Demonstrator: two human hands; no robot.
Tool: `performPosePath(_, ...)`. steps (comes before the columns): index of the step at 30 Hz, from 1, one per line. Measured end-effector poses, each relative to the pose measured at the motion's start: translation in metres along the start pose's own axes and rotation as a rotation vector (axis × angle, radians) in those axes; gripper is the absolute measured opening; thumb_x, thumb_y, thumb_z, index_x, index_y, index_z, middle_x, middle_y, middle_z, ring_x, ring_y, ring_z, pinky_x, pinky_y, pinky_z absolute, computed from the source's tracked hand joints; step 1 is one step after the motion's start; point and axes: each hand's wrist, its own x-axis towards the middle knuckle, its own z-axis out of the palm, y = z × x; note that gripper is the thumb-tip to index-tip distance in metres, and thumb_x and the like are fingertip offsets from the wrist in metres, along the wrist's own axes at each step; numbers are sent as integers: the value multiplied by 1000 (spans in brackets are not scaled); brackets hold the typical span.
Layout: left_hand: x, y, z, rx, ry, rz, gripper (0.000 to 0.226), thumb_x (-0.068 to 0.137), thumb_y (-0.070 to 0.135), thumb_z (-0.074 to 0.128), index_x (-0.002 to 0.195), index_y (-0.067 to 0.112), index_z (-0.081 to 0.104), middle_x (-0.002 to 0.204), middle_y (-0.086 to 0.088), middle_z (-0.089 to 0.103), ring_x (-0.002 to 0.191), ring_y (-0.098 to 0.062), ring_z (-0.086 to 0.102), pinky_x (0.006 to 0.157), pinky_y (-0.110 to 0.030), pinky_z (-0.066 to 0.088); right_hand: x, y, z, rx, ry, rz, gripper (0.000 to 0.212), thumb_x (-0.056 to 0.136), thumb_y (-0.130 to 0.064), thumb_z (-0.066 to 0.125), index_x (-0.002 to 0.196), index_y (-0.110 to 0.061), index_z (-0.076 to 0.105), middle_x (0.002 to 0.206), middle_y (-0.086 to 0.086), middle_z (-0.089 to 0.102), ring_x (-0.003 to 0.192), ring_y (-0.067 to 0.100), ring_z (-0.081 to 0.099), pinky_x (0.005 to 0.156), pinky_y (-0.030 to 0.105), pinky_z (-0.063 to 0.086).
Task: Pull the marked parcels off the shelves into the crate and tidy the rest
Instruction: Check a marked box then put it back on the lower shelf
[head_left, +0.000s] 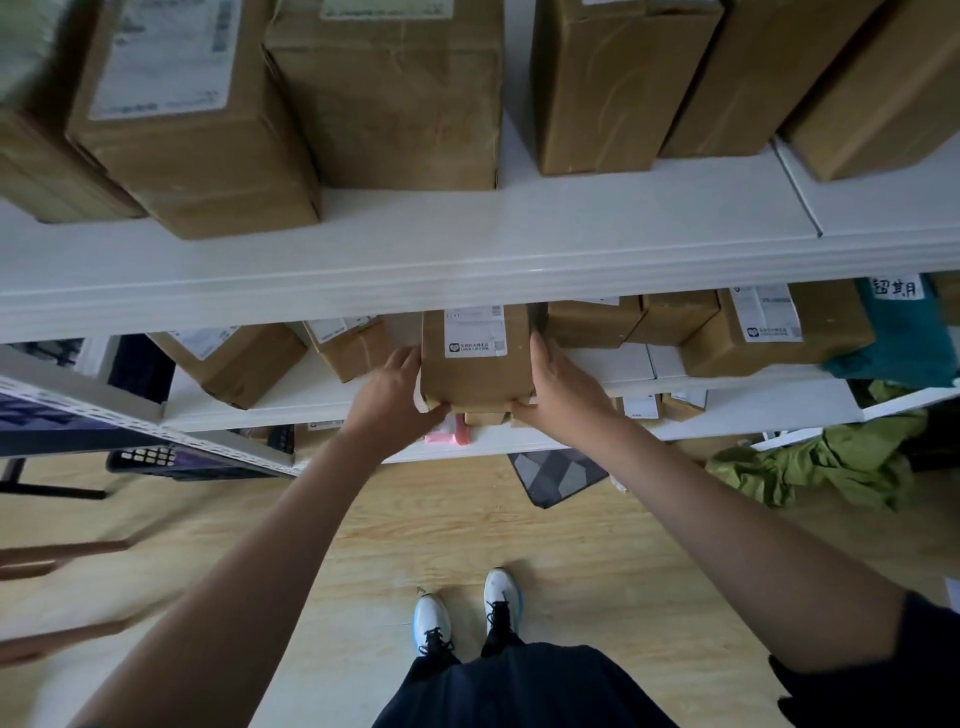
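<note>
Head view looks down a white shelf unit (467, 249) w/ big brown boxes (395, 98) along the top level. On the middle shelf (623, 364) a labelled parcel (475, 364) sits at the front edge — left hand (400, 395) and right hand (558, 387) clamp its two sides, fingers wrapped round the near corners. Green cloth (821, 467) is heaped on the floor at right, white shoes (467, 613) below.

Parcel (475, 358) on middle shelf (727, 387) between both hands; other boxes (384, 93) on shelf above.
</note>
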Motion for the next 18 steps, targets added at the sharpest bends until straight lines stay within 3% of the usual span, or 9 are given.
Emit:
performPosePath(3, -25, 3, 4, -24, 37, 8, 79, 77, 41, 79, 144, 17, 44, 137, -1, 52, 115, -25, 58, 83, -39, 55, -18, -3, 7, 37, 32, -10, 102, 89, -43, 71, 159, -7, 6, 147, 11, 36, 110, 29, 58, 72, 41, 57)
performPosePath(7, -66, 2, 9, 67, 120, 55, 83, 76, 48, 79, 145, 17, 44, 138, 1, 52, 117, -21, 57, 89, -41, 55, -52, -9, 15, 37, 107, -69, 99, 87, -43, 73, 159, -12, 12, 146, 4, 34, 87, 25, 65, 54, 32, 50)
performPosePath(13, -98, -8, 14, 158, 189, 115, 84, 70, 54, 81, 139, 16, 53, 136, -1, 56, 118, -24, 58, 95, -42, 51, -84, -18, 19, -16, 136, -117, 99, 82, -46, 75, 157, -9, 22, 148, 5, 42, 83, 19, 66, 54, 20, 36)
performPosePath(18, -99, -11, 15, 178, 176, 92, 86, 71, 59, 79, 142, 18, 50, 138, 1, 55, 120, -22, 58, 96, -41, 52, -81, -21, 21, -70, 126, -114, 96, 86, -52, 69, 158, -10, 20, 149, 3, 41, 92, 18, 65, 56, 21, 39)
